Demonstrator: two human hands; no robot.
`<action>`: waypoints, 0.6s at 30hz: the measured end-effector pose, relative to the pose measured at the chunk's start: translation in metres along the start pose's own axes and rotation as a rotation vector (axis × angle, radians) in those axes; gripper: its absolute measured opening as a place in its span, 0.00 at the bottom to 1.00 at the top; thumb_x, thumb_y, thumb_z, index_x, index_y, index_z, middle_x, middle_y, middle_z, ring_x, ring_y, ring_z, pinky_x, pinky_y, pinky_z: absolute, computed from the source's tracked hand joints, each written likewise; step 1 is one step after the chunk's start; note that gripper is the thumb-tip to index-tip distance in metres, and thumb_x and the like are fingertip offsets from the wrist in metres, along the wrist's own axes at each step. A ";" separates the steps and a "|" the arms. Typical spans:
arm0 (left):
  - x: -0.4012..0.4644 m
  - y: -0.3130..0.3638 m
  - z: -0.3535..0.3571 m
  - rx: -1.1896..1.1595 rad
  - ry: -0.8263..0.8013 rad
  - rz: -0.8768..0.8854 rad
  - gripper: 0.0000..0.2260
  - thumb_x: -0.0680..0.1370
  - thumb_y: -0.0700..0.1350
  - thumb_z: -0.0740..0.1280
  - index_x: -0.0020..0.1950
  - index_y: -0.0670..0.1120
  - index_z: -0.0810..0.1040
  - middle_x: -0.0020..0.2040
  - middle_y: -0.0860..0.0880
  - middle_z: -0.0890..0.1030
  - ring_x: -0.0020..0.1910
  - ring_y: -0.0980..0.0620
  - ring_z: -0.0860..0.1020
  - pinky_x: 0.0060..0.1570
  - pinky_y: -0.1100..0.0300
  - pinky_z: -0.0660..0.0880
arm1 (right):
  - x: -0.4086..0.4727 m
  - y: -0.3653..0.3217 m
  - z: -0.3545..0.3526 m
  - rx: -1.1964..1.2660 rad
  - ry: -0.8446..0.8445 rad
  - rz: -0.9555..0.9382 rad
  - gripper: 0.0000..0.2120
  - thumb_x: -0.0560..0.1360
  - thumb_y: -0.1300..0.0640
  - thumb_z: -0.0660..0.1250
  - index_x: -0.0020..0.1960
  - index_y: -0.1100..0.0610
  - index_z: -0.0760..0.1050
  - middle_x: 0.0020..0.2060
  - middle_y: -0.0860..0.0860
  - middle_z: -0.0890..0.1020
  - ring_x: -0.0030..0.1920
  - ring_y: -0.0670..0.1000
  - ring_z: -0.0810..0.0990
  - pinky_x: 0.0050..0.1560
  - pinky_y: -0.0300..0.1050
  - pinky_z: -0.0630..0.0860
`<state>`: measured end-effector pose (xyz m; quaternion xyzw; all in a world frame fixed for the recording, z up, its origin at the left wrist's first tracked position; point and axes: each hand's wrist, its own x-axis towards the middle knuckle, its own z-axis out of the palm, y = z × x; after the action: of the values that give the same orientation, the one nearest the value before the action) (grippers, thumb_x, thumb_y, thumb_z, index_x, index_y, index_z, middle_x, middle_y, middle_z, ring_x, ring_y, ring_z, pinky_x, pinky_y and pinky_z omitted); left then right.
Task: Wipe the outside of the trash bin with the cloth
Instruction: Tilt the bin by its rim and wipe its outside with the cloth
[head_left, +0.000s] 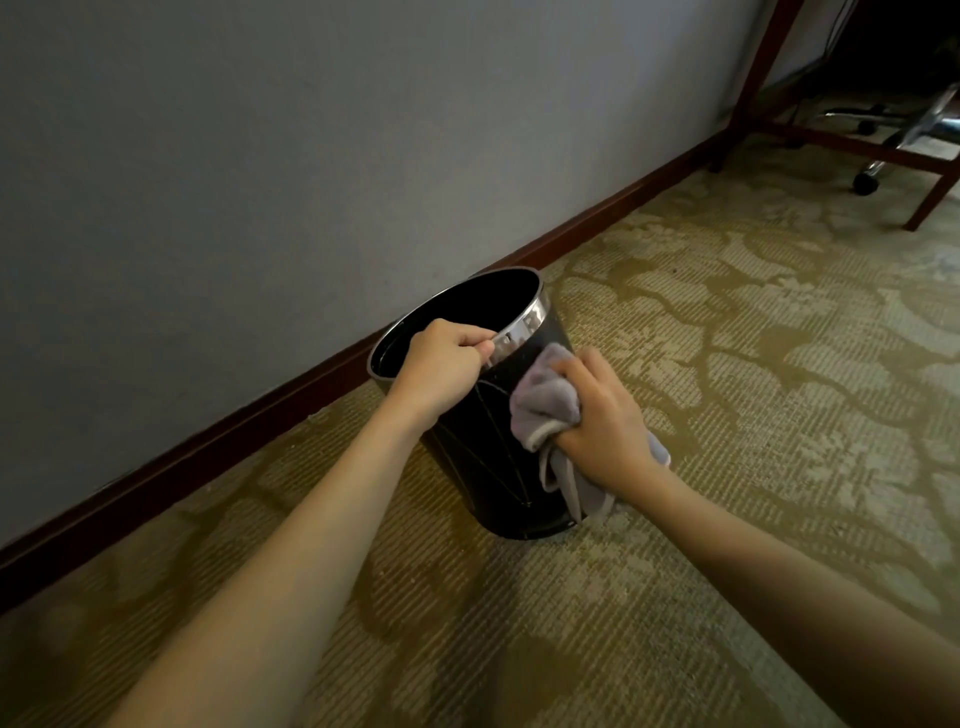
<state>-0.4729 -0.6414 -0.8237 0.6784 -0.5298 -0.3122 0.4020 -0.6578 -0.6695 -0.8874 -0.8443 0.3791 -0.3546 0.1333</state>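
Observation:
A black round trash bin (488, 467) with a shiny metal rim stands on the carpet close to the wall. My left hand (441, 371) grips the rim on its near side, fingers curled over the edge. My right hand (602, 421) holds a bunched grey cloth (545, 405) and presses it against the bin's outer right side, just below the rim. A loose end of the cloth hangs down beside the bin toward the floor. The bin's inside looks dark, and I cannot tell what it holds.
A grey wall (260, 156) with a dark wooden baseboard (208, 447) runs behind the bin. Patterned green-gold carpet (727, 338) covers the floor. At the far right stand wooden table legs (930, 202) and a wheeled office chair base (872, 171).

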 end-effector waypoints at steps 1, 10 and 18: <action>0.000 0.001 0.002 0.011 -0.001 0.011 0.11 0.79 0.41 0.64 0.58 0.47 0.82 0.54 0.51 0.83 0.56 0.54 0.78 0.58 0.58 0.72 | -0.010 0.007 0.002 -0.029 -0.038 -0.008 0.13 0.68 0.63 0.69 0.51 0.59 0.73 0.45 0.52 0.70 0.43 0.53 0.72 0.41 0.51 0.73; -0.006 0.016 0.031 0.261 0.017 0.154 0.10 0.79 0.43 0.62 0.49 0.47 0.84 0.44 0.52 0.82 0.41 0.57 0.77 0.45 0.59 0.76 | -0.082 0.060 -0.005 -0.330 -0.511 0.159 0.14 0.69 0.58 0.66 0.53 0.55 0.71 0.50 0.50 0.71 0.50 0.54 0.73 0.50 0.50 0.72; 0.000 0.023 0.029 0.314 0.067 0.133 0.10 0.78 0.42 0.62 0.42 0.47 0.82 0.43 0.45 0.83 0.43 0.48 0.80 0.50 0.48 0.77 | -0.013 0.024 -0.017 -0.050 -0.047 0.152 0.15 0.66 0.61 0.72 0.51 0.60 0.72 0.45 0.51 0.70 0.42 0.52 0.71 0.36 0.46 0.67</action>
<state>-0.5085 -0.6503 -0.8174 0.7062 -0.6022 -0.1756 0.3284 -0.6887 -0.6757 -0.8940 -0.8241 0.4476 -0.3141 0.1478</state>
